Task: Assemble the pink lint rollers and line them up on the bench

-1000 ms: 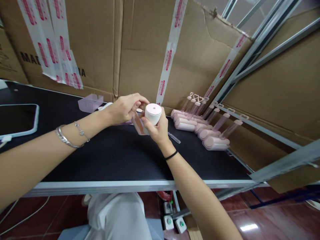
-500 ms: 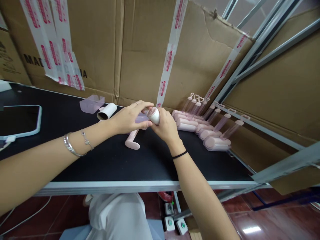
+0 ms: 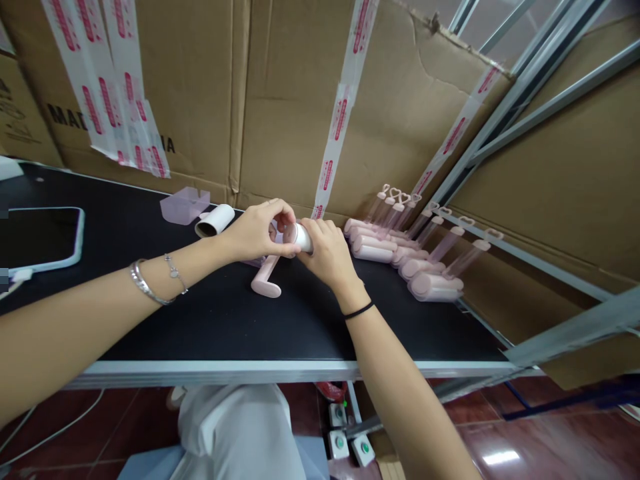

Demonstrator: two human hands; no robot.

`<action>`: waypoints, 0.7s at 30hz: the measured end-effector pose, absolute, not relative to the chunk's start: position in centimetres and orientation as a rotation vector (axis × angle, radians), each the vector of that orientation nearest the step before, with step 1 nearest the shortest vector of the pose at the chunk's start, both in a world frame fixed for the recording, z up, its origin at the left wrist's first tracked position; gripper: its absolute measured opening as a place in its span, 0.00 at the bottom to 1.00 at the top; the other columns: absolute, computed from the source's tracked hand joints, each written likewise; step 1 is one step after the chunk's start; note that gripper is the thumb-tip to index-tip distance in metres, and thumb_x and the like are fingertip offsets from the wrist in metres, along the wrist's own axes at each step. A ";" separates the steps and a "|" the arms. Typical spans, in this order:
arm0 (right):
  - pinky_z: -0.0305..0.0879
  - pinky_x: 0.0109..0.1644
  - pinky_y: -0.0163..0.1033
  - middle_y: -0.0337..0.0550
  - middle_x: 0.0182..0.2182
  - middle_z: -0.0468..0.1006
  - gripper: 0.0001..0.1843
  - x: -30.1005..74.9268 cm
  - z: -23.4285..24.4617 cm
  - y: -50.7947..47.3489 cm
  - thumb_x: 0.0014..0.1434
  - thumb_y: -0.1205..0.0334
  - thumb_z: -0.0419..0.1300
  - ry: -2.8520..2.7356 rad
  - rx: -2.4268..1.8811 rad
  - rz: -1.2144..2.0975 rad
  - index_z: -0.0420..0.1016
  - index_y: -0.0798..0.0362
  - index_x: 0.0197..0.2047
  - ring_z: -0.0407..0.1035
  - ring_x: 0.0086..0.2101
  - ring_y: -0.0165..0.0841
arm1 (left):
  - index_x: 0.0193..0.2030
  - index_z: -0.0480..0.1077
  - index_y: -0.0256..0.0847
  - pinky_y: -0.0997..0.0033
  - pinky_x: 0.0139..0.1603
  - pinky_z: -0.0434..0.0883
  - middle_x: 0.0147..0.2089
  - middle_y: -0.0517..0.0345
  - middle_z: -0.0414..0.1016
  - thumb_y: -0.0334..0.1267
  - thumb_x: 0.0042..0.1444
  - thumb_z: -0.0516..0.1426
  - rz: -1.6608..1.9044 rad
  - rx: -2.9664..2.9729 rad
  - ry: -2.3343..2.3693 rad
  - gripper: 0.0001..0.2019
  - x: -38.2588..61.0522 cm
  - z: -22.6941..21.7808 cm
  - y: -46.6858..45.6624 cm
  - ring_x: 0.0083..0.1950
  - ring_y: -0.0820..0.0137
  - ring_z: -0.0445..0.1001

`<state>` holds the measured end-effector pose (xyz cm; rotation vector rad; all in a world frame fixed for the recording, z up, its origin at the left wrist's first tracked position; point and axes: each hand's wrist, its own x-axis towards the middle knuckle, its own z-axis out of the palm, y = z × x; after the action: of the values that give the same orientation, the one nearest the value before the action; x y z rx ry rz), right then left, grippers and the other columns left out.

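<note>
Over the middle of the black table, my right hand [image 3: 327, 253] is wrapped round a white roll [image 3: 303, 238] with a pinkish end facing left. My left hand [image 3: 263, 231] curls at that end, thumb and fingertips closed on its rim. Below the hands lies a pink bent piece [image 3: 267, 285] with a flat rounded foot; its upper part is hidden behind my left hand. Some clear lilac plastic also lies partly hidden under that hand. To the left rests another white roll [image 3: 218, 219] with a brown cardboard core, beside a clear lilac plastic cover [image 3: 185, 205].
Several pink-and-white rollers [image 3: 435, 288] with clear handles and heart-shaped loops line the right side of the table. A phone [image 3: 43, 237] with a cable lies at far left. Cardboard [image 3: 285, 120] walls the back; a metal frame [image 3: 545, 113] stands at right.
The white roll has shifted slightly left and down and now lies more sideways. My left fingers have curled in closer round its end.
</note>
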<state>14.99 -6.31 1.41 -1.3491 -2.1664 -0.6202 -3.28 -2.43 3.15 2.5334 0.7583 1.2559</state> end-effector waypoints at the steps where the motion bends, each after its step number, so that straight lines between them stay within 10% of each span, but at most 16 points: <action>1: 0.57 0.45 0.43 0.51 0.44 0.73 0.22 15.0 1.4 -6.3 0.60 0.53 0.55 -2.149 -1.356 -0.608 0.65 0.54 0.55 0.62 0.43 0.42 | 0.35 0.65 0.39 0.72 0.34 0.68 0.37 0.57 0.72 0.47 0.42 0.63 1.255 2.527 0.747 0.19 -3.3 3.1 -2.5 0.33 0.74 0.69; 10: 0.57 0.51 0.47 0.51 0.48 0.72 0.23 15.8 1.7 -6.1 0.58 0.55 0.58 -2.154 -1.275 -0.531 0.64 0.52 0.55 0.63 0.47 0.43 | 0.47 0.64 0.40 0.69 0.39 0.71 0.46 0.53 0.70 0.42 0.42 0.62 1.167 2.539 0.727 0.24 -2.9 3.0 -3.1 0.45 0.66 0.71; 16: 0.58 0.55 0.55 0.59 0.57 0.63 0.44 17.8 1.4 -6.1 0.48 0.50 0.67 -2.043 -1.598 -0.276 0.54 0.57 0.62 0.59 0.56 0.50 | 0.45 0.63 0.40 0.63 0.43 0.72 0.46 0.53 0.71 0.44 0.44 0.61 1.286 2.245 0.709 0.22 -3.0 2.1 -1.5 0.45 0.65 0.72; 21: 0.63 0.51 0.52 0.65 0.50 0.70 0.24 20.6 0.3 -5.0 0.56 0.55 0.60 -1.812 -2.328 -0.013 0.68 0.62 0.52 0.65 0.52 0.52 | 0.50 0.58 0.41 0.63 0.45 0.71 0.45 0.52 0.73 0.48 0.50 0.57 1.490 2.035 0.632 0.23 -3.2 2.3 -0.8 0.44 0.66 0.74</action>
<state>20.59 -5.05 0.26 -2.3282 -1.8118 -0.0133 -3.17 -0.80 2.28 2.0346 0.6321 1.4900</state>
